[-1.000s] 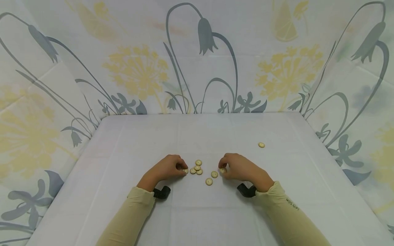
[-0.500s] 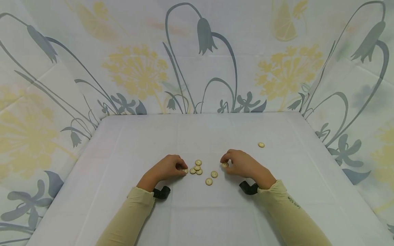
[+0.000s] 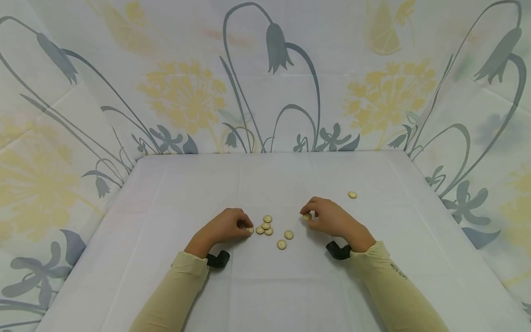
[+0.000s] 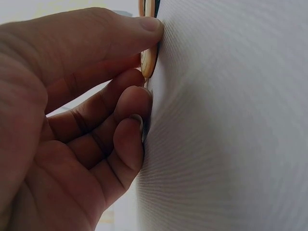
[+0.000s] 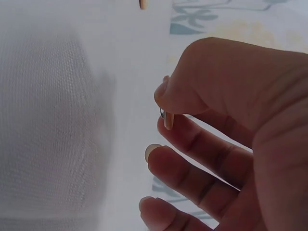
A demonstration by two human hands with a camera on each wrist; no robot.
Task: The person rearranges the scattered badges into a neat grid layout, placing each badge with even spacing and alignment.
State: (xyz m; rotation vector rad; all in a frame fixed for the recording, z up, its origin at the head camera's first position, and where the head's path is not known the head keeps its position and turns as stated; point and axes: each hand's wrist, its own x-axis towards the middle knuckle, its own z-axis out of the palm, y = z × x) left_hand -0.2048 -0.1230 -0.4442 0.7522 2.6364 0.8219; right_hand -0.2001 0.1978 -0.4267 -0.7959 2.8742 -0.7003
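Observation:
My left hand rests low on the cloth, thumb and forefinger pinching a pale wooden button. In the left wrist view that button stands out below the thumb, flat along the cloth. Just right of these fingertips lies a small cluster of similar buttons, one overlapping others. My right hand pinches another button between thumb and forefinger. The right wrist view shows this button edge-on under the thumb, raised off the cloth, with the other fingers spread loosely.
Two loose buttons, a nearer one and a farther one, lie between the hands. A single button sits farther back at the right. The white cloth-covered table meets a flower-patterned curtain behind and at both sides.
My right hand has moved away from me and slightly to the right, carrying its button up off the cloth. The left hand has stayed in place on its button.

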